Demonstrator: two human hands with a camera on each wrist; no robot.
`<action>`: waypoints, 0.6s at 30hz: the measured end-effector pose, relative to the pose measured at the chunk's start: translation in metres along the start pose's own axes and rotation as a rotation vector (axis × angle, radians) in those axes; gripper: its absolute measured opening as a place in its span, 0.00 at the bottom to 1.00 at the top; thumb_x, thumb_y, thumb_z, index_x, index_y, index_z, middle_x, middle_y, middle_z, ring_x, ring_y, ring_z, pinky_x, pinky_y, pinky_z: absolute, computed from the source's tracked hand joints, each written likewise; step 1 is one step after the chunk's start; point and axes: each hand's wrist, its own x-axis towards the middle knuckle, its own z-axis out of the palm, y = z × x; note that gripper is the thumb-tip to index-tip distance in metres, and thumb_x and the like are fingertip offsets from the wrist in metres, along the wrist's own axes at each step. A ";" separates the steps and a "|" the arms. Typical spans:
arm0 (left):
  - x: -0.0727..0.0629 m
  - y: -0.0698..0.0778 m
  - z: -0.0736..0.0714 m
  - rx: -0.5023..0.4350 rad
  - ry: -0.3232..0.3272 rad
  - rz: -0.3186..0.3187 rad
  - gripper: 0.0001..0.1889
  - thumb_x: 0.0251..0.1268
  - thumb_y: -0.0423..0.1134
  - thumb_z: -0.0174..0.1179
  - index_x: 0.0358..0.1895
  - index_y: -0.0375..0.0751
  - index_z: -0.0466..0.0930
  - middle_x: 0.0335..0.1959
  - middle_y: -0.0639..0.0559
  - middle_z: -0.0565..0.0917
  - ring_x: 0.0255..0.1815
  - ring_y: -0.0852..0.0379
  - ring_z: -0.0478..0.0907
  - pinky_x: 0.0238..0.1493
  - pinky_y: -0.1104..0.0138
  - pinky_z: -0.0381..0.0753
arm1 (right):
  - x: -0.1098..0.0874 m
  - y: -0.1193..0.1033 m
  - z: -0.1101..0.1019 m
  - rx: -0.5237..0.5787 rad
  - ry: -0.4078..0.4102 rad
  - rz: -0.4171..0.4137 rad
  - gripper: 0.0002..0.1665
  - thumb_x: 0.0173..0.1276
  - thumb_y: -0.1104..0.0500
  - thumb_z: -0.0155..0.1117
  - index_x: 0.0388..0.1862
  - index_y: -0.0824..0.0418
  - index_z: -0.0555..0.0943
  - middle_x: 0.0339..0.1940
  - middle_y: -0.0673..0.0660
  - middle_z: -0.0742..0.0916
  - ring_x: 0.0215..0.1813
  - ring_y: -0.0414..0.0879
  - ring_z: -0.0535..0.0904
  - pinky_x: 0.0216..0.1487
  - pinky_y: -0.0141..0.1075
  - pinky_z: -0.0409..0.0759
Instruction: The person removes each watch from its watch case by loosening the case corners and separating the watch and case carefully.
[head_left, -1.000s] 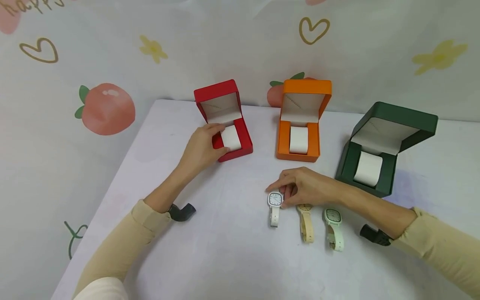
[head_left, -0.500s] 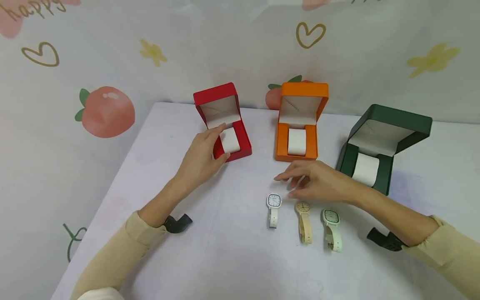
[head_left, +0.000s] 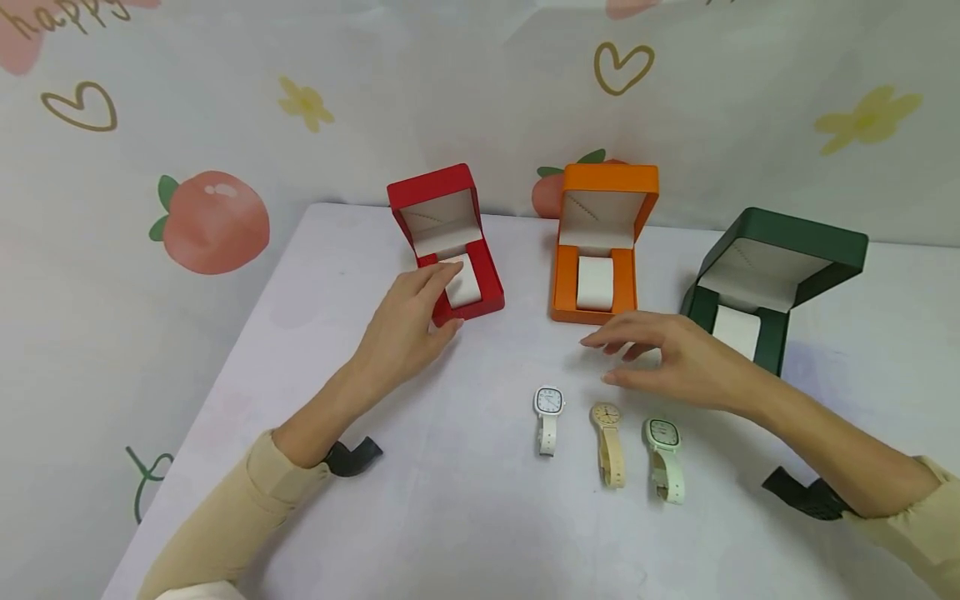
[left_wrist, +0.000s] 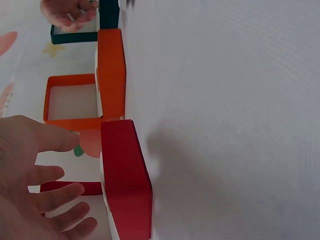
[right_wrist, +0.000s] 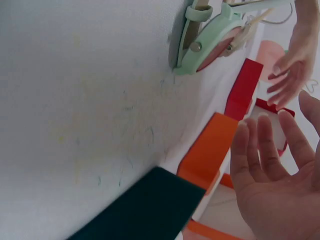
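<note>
My left hand [head_left: 405, 329] hovers at the near left corner of the red watch box [head_left: 491, 279], fingers spread over its white cushion [head_left: 465, 287] and holding nothing. In the left wrist view those fingers [left_wrist: 60, 200] stand apart from the red box's side. My right hand [head_left: 675, 358] hangs in the air between the orange watch box [head_left: 595, 317] and the watches, its fingers loosely extended with nothing in them. It partly covers the green watch box [head_left: 776, 337]. On the table before it lie a white watch [head_left: 549, 402], a beige watch [head_left: 609, 433] and a mint green watch [head_left: 664, 433].
All three boxes stand with lids raised, along the back of the white table [head_left: 450, 517]. A patterned backdrop [head_left: 450, 83] hangs behind them. Black camera mounts [head_left: 356, 457] sit at both wrists.
My right hand has left the white watch and moved back to the right, its fingers loosening. My left hand has eased slightly off the red box's cushion, fingers opening.
</note>
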 end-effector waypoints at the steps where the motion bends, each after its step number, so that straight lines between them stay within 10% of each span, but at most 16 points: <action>1: -0.001 0.000 0.000 0.005 -0.001 0.002 0.36 0.58 0.35 0.70 0.71 0.39 0.68 0.64 0.40 0.74 0.65 0.42 0.68 0.66 0.53 0.72 | -0.002 0.000 -0.002 -0.014 0.012 -0.002 0.23 0.62 0.58 0.74 0.57 0.50 0.84 0.54 0.47 0.85 0.46 0.42 0.83 0.46 0.41 0.84; 9: -0.004 -0.001 0.003 0.006 0.063 0.121 0.37 0.55 0.37 0.73 0.70 0.40 0.70 0.67 0.42 0.73 0.67 0.42 0.67 0.67 0.51 0.69 | -0.020 0.000 -0.011 -0.218 0.145 -0.057 0.35 0.58 0.58 0.78 0.65 0.44 0.79 0.63 0.45 0.80 0.64 0.46 0.76 0.58 0.38 0.78; 18: -0.007 -0.005 0.005 0.004 0.079 0.190 0.39 0.52 0.42 0.76 0.69 0.41 0.71 0.70 0.40 0.69 0.70 0.40 0.65 0.66 0.43 0.68 | -0.043 0.005 -0.014 -0.312 0.240 -0.009 0.39 0.55 0.57 0.80 0.67 0.46 0.78 0.70 0.51 0.75 0.65 0.55 0.74 0.54 0.57 0.78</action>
